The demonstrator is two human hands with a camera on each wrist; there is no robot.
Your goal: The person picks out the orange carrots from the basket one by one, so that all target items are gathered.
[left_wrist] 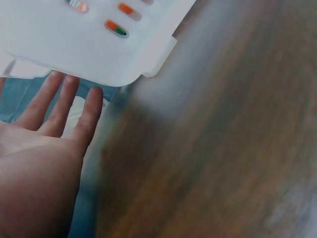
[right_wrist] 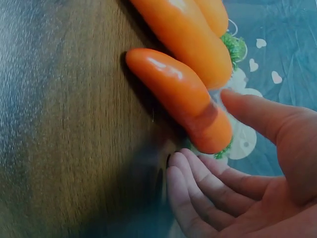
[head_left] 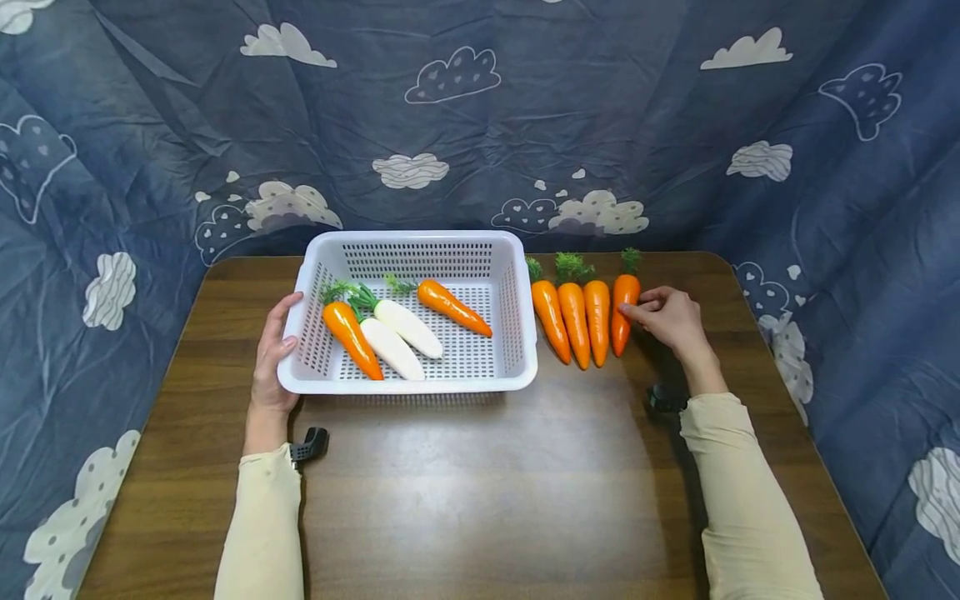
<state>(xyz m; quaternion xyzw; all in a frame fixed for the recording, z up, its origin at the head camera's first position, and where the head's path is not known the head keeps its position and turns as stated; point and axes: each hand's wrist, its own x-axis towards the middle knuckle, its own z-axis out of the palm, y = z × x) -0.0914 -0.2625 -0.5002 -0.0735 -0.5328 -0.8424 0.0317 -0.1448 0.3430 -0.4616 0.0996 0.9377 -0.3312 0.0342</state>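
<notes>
A white plastic basket (head_left: 408, 387) holds two carrots, one at the left (head_left: 352, 340) and one at the right (head_left: 453, 308), and two white radishes (head_left: 408, 327) between them. At the basket's left end is my left hand (head_left: 272, 367), its fingertips right at the wall; the left wrist view shows those fingers fairly straight. My right hand (head_left: 673, 321) is at the rightmost carrot (right_wrist: 178, 94) of a row on the table. Its thumb lies on one side of that carrot and the loosely bent fingers on the other, with gaps showing in the right wrist view.
Three more carrots (head_left: 573, 325) lie side by side between the basket and the rightmost carrot, green tops toward the back. Everything rests on a brown wooden table (head_left: 480, 500). A dark blue cloth (head_left: 480, 133) with cloud prints hangs behind the table and along both sides.
</notes>
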